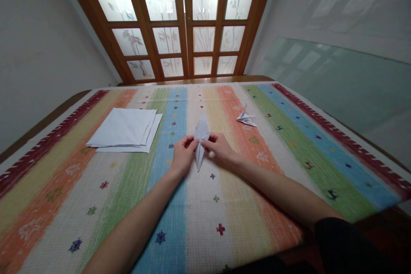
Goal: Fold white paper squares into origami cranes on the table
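Note:
A narrow, diamond-shaped piece of folded white paper point(201, 129) is held between my two hands, its long points running away from me and toward me. My left hand point(185, 150) pinches its left edge near the middle. On the opposite edge, the thumb and fingers of my right hand point(218, 146) are closed on the same paper. Its near point tapers down between my wrists, just above the tablecloth. Fine creases in the paper are too small to make out.
A stack of white paper sheets point(123, 128) lies to the left. On the right stands a small folded paper crane point(246, 119). The striped tablecloth point(205, 222) covers the table. Beyond its far edge are wooden doors with glass panes point(188, 21).

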The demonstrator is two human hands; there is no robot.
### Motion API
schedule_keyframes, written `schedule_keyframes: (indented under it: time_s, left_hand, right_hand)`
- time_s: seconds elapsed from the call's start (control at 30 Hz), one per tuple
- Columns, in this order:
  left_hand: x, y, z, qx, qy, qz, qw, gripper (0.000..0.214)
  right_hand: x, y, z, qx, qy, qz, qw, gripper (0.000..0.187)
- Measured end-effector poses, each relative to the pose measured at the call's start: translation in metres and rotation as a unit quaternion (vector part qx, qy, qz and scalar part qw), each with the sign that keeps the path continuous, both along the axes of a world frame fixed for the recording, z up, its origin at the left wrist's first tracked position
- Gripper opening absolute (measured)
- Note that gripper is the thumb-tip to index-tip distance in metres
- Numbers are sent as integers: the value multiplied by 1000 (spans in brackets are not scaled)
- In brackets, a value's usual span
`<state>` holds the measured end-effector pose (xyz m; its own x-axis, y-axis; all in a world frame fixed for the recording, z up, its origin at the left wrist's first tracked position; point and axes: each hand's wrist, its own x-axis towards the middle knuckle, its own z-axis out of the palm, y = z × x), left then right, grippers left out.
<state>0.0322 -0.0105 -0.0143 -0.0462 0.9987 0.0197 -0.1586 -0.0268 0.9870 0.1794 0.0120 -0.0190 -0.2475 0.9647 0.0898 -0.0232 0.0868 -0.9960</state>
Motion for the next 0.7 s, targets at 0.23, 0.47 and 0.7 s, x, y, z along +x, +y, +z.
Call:
schedule_keyframes:
  time_s: [0.23,0.47,0.7]
  left_hand:
    - [-3,3,-4,20,-6,2,1000,35]
    - [-5,3,-9,36,5,5,999,48]
    - [-5,3,-14,54,41,-11,998,35]
  right_hand:
    - [1,-7,-6,-10,32,7,999,21]
    - [0,-11,-9,5,70,-47,996,37]
    - [0,-11,-12,40,37,-57,997,30]
